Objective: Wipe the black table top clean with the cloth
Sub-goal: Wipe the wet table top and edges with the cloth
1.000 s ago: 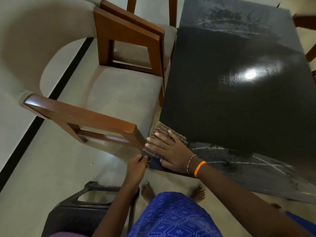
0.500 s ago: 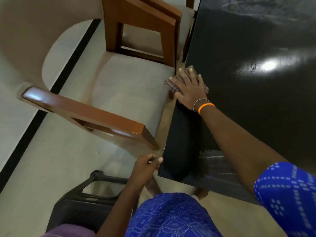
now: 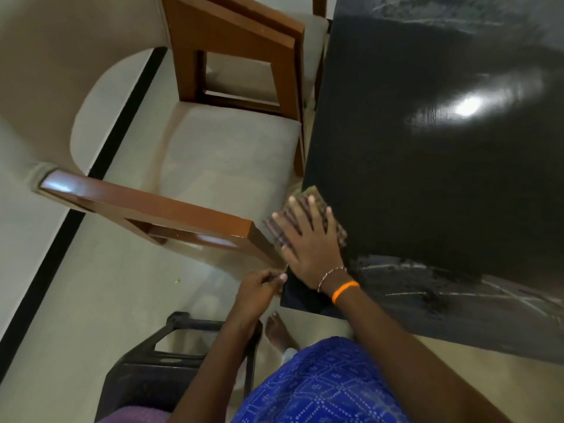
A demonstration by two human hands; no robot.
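Observation:
The black table top (image 3: pixel 427 166) fills the right side; pale dusty streaks (image 3: pixel 457 297) mark its near edge and far corner. A folded striped cloth (image 3: pixel 311 196) lies on the table's left edge. My right hand (image 3: pixel 308 242) presses flat on it with fingers spread, an orange band and a bead bracelet at the wrist. My left hand (image 3: pixel 259 285) is curled beside the table's near left corner, thumb and fingers pinched together; whether it touches the edge I cannot tell.
A wooden armchair (image 3: pixel 171 206) with a pale cushion stands tight against the table's left edge. A black plastic stool (image 3: pixel 158 364) sits below my left arm. My bare foot (image 3: pixel 277 331) is on the pale floor.
My right hand has slid the cloth back toward me along the table's left edge, after pushing it farther away half a second ago. My left hand stayed by the near corner.

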